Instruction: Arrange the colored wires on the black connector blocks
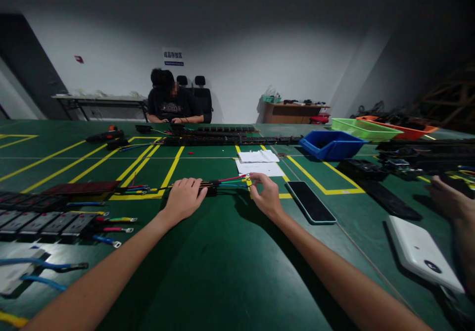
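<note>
In the middle of the green table (pixel 208 261), my left hand (pixel 185 197) lies over a dark wired part (pixel 211 190), its fingers wrapped onto it. Red, blue and green wires (pixel 232 178) run from that part to the right. My right hand (pixel 265 195) pinches the lug end of the red wire between thumb and index finger. White papers (pixel 260 163) lie just behind the right hand, and a phone (pixel 310 202) rests to its right.
Black modules with lugged cables (pixel 48 224) lie at the left. A blue bin (pixel 330 144), a green bin (pixel 365 129) and a white device (pixel 423 252) are at the right. Another person's hand (pixel 452 202) reaches in there; a person (pixel 173 103) sits opposite.
</note>
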`<state>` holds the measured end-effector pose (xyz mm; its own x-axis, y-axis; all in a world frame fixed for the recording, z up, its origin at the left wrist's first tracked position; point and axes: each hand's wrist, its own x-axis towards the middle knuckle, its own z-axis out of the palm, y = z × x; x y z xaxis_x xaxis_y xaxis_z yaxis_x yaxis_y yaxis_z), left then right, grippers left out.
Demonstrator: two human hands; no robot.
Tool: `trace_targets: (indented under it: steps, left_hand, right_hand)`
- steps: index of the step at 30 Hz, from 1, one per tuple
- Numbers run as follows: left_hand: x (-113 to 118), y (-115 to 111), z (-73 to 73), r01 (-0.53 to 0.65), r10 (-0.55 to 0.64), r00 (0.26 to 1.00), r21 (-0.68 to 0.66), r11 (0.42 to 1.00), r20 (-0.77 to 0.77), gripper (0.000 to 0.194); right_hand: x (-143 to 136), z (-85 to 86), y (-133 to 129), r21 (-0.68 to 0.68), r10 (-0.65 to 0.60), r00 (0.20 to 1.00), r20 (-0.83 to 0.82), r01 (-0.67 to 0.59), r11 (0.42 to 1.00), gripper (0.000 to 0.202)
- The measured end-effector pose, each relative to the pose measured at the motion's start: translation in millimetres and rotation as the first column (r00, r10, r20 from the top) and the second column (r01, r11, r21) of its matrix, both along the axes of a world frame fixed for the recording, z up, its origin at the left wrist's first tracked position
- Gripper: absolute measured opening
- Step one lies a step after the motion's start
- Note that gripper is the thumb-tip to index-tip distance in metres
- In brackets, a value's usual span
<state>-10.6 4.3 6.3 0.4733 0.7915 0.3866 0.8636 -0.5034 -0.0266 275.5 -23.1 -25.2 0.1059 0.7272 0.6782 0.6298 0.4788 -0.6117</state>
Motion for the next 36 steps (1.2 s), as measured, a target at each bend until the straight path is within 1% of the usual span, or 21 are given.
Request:
trace_targets:
  steps: [3, 5, 11, 13, 15, 18, 20, 22, 24, 26, 28, 30, 32, 36]
  left_hand:
    - [-0.1, -0.2, 0.0, 0.002, -0.002, 1.0, -0.002, 1.0, 0.0, 0.056]
    - [-0.1, -0.2, 0.0, 0.001, -0.001, 1.0, -0.003, 1.0, 0.001, 0.056]
    - [0.2, 0.0, 0.0, 0.0, 0.0, 1.0, -0.002, 1.0, -0.004, 0.055]
    - [0.3, -0.1, 0.3, -0.003, 0.003, 1.0, 0.001, 1.0, -0.008, 0.055]
    - [0.4, -0.4, 0.6, -0.005, 0.005, 1.0, 0.004, 1.0, -0.011, 0.056]
    - [0.6, -0.7, 0.8, -0.003, 0.003, 1.0, 0.001, 1.0, -0.01, 0.056]
    - [0.5, -0.7, 0.8, -0.002, 0.002, 1.0, -0.002, 1.0, -0.008, 0.056]
    - [0.5, -0.6, 0.7, -0.001, 0.001, 1.0, -0.003, 1.0, -0.005, 0.056]
    - [0.4, -0.5, 0.6, -0.001, 0.001, 1.0, -0.004, 1.0, -0.003, 0.056]
    - [0.3, -0.5, 0.6, -0.002, 0.002, 1.0, -0.004, 1.0, -0.003, 0.056]
    - [0.3, -0.4, 0.6, -0.002, 0.002, 1.0, -0.005, 1.0, -0.005, 0.057]
    - [0.2, 0.0, 0.3, -0.002, 0.001, 1.0, -0.006, 1.0, -0.006, 0.057]
    - [0.1, 0.5, -0.2, 0.0, 0.0, 1.0, -0.005, 1.0, -0.006, 0.056]
    - [-0.2, 1.2, -1.1, -0.001, 0.001, 1.0, -0.003, 1.0, -0.008, 0.056]
  right_hand:
    - [1.3, -2.6, 3.3, -0.072, -0.033, 0.999, -0.017, 0.032, 0.997, 0.019]
    - [2.2, -4.3, 5.7, -0.128, -0.05, 0.999, 0.002, 0.049, 0.991, 0.021]
    - [2.3, -5.7, 9.2, -0.228, -0.071, 0.986, 0.148, 0.103, 0.968, 0.024]
    - [2.0, -4.9, 8.3, -0.229, -0.084, 0.977, 0.194, 0.128, 0.965, 0.026]
    - [1.9, -4.1, 6.6, -0.193, -0.107, 0.97, 0.218, 0.15, 0.97, 0.027]
    - [1.9, -3.2, 3.7, -0.129, -0.174, 0.955, 0.239, 0.208, 0.969, 0.028]
    - [1.5, -3.0, 2.7, -0.13, -0.205, 0.941, 0.269, 0.247, 0.96, 0.029]
    - [0.9, -3.2, 3.2, -0.161, -0.2, 0.932, 0.302, 0.256, 0.953, 0.028]
    - [0.5, -3.7, 4.9, -0.208, -0.168, 0.934, 0.316, 0.24, 0.948, 0.027]
    - [1.0, -4.5, 7.3, -0.262, -0.133, 0.948, 0.289, 0.212, 0.942, 0.027]
    - [2.6, -5.3, 9.5, -0.309, -0.102, 0.97, 0.22, 0.169, 0.936, 0.027]
    - [4.6, -6.0, 10.9, -0.324, -0.079, 0.988, 0.135, 0.119, 0.938, 0.028]
    - [6.2, -6.4, 11.3, -0.284, -0.065, 0.995, 0.075, 0.084, 0.955, 0.029]
    - [6.4, -6.9, 10.5, -0.131, -0.012, 0.999, 0.039, 0.017, 0.991, 0.033]
